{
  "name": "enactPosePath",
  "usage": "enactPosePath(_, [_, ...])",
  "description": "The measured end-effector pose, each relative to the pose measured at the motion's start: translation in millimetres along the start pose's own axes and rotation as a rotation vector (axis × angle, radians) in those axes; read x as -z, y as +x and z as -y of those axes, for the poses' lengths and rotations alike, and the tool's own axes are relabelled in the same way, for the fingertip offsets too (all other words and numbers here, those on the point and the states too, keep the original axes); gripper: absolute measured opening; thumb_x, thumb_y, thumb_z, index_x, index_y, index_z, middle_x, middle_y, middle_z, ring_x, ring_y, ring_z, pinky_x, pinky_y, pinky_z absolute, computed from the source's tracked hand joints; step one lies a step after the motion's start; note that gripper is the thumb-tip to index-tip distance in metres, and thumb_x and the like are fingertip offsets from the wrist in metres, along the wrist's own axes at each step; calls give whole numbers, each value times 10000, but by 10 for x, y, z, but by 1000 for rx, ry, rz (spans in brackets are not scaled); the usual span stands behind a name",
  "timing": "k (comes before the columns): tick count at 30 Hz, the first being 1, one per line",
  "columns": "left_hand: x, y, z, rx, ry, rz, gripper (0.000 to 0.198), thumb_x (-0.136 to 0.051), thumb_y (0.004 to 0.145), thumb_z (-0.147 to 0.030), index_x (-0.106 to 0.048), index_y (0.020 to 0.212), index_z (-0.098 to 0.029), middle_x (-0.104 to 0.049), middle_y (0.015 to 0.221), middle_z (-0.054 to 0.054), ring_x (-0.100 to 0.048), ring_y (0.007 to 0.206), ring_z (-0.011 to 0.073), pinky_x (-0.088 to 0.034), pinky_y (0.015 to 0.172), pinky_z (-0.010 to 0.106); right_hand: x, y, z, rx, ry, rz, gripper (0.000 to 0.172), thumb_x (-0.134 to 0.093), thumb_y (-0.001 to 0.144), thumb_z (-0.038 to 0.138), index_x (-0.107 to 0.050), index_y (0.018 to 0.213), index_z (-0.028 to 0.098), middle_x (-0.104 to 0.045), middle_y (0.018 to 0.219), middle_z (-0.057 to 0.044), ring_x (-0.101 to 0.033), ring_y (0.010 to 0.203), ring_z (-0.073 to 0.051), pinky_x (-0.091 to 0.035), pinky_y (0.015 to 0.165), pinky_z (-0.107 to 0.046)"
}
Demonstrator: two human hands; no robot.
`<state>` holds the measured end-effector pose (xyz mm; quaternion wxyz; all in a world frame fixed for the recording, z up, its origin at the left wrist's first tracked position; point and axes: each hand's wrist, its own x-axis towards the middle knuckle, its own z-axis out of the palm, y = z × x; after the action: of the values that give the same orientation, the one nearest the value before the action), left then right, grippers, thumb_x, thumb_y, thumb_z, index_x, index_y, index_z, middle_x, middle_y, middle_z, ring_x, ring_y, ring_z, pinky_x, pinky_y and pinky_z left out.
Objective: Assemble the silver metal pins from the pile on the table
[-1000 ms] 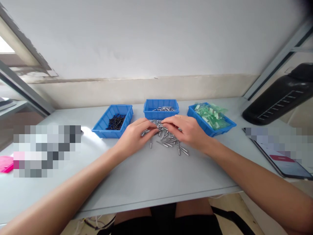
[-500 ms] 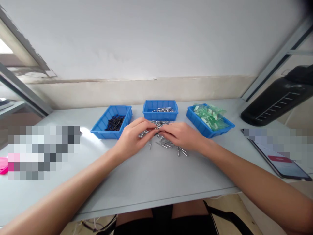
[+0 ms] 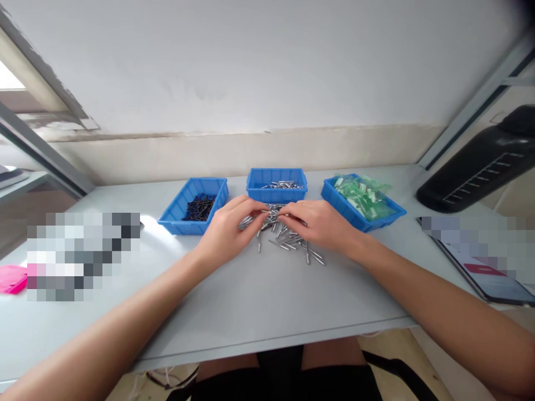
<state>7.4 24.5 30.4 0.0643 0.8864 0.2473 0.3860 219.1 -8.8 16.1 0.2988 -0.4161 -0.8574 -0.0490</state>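
Note:
Thin silver metal pins (image 3: pixel 292 240) lie in a loose pile on the grey table, under and between my two hands. My left hand (image 3: pixel 228 229) rests at the pile's left side, thumb and forefinger apart, with pins showing in the gap. Opposite it, my right hand (image 3: pixel 320 224) has its thumb and finger brought close together over the pile. What lies between those right fingertips is too small to make out. Just behind the hands stands a blue bin (image 3: pixel 276 195) holding more silver pins.
A blue bin (image 3: pixel 184 227) of dark screw-like pieces stands back left. Another blue bin (image 3: pixel 363 224) at back right holds green plastic packets (image 3: pixel 363 195). Farther right are a black bottle (image 3: pixel 472 167) and a phone (image 3: pixel 497 284). A pink object (image 3: pixel 12 278) lies far left.
My fingertips were together over the pile and have now moved apart, uncovering pins between them. The left thumb and forefinger have opened. The whole view has shifted slightly.

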Motion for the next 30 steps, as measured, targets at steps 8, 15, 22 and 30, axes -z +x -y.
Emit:
enactPosePath(8, [-27, -7, 29, 30, 16, 46, 123, -524, 895, -224, -630, 920, -166, -633, 839, 33, -591, 784, 129, -480, 721, 257, 47, 3, 56, 11, 75, -177, 178, -441, 938, 289, -594, 907, 204, -666, 795, 3, -590, 700, -117, -415, 648, -243])
enactPosePath(15, [-65, -39, 54, 39, 30, 191, 157, -503, 908, -257, -631, 918, -167, -616, 852, 33, -593, 795, 134, -469, 718, 253, 24, -5, 76, 79, 93, -221, 151, -472, 927, 273, -601, 932, 195, -683, 829, -2, -599, 704, -104, -440, 662, -230])
enactPosePath(22, [-63, -41, 27, 7, -26, 266, 141, -493, 905, -225, -618, 903, -159, -613, 855, 40, -587, 797, 137, -475, 707, 247, 16, -12, 86, 130, 105, -211, 151, -472, 925, 265, -608, 941, 201, -666, 755, 5, -594, 674, -107, -435, 636, -229])
enactPosePath(30, [-35, -28, 30, 0, -35, 140, 127, -518, 896, -233, -616, 870, -156, -610, 803, 27, -584, 747, 118, -471, 686, 230, 39, -1, 73, 62, 93, -215, 159, -455, 934, 271, -594, 969, 203, -690, 885, 0, -609, 718, -102, -444, 667, -225])
